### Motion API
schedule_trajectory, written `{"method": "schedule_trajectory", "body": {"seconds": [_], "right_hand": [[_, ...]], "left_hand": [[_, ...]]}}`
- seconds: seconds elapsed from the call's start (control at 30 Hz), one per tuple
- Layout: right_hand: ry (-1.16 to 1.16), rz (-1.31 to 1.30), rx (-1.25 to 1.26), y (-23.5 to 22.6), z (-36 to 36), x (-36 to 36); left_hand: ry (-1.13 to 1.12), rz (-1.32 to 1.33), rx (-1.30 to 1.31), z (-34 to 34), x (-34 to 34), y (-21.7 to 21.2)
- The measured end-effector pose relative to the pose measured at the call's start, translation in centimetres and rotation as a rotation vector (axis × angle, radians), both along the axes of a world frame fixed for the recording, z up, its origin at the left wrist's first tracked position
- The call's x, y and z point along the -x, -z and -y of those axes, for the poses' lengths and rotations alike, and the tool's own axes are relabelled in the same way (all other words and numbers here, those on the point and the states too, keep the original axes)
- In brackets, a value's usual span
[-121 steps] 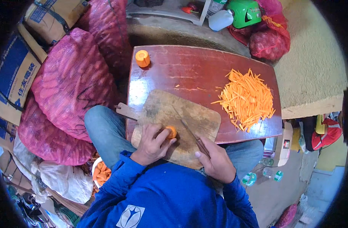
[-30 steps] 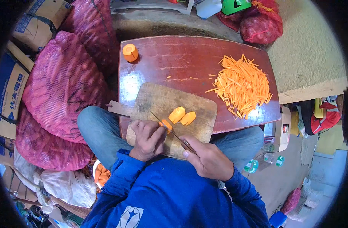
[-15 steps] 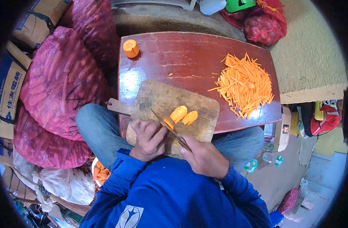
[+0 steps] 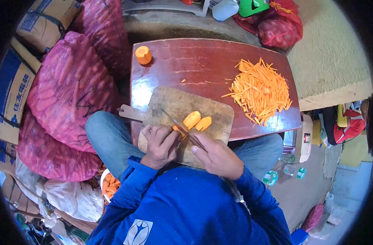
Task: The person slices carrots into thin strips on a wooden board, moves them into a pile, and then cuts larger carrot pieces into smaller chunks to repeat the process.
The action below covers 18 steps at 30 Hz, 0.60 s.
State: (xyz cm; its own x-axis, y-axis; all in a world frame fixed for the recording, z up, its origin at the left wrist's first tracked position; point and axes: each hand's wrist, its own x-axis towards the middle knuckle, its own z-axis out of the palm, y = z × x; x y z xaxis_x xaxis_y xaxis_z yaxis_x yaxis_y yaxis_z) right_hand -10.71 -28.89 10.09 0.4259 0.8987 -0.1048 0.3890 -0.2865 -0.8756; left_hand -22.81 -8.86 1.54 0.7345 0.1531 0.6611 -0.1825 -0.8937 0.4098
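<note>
My right hand (image 4: pixel 221 158) grips the handle of a knife (image 4: pixel 175 119), its blade slanting across a wooden cutting board (image 4: pixel 166 100). With curled fingers, my left hand (image 4: pixel 160 146) presses down small carrot pieces (image 4: pixel 177 129) beside the blade; the fingers partly hide them. Just right of the blade lie a thick carrot slice (image 4: pixel 191 119) and some overlapping thin carrot slices (image 4: pixel 203 123). A heap of carrot strips (image 4: pixel 260 94) covers the right of the red-brown table (image 4: pixel 186 61). Near its far left corner stands a short carrot chunk (image 4: pixel 143 55).
Large pink mesh sacks (image 4: pixel 72 94) and cardboard boxes (image 4: pixel 11 94) stack up on the left. A white container (image 4: pixel 103 181) of carrot pieces sits by my left knee. Clear plastic bottles (image 4: pixel 271 178) lie on the floor at right. Behind the table is a red mesh bag (image 4: pixel 280 30).
The knife has slid slightly forward along the board, away from me. My left hand stays on the carrot pieces, which are a little more spread. The whole view has shifted slightly.
</note>
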Motion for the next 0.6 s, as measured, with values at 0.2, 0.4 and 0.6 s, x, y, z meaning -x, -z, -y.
{"method": "schedule_trajectory", "body": {"seconds": [0.2,0.4,0.6], "right_hand": [[-0.004,-0.029,0.042,-3.3,0.8,0.7],[-0.04,0.05,0.043,-3.3,1.0,0.9],[-0.051,0.09,0.115,-1.7,-0.3,1.0]], "left_hand": [[-0.002,0.007,0.004,-0.1,0.2,0.1],[0.02,-0.002,-0.008,-0.3,0.2,0.0],[0.03,0.0,0.02,-0.3,0.5,0.0]]}}
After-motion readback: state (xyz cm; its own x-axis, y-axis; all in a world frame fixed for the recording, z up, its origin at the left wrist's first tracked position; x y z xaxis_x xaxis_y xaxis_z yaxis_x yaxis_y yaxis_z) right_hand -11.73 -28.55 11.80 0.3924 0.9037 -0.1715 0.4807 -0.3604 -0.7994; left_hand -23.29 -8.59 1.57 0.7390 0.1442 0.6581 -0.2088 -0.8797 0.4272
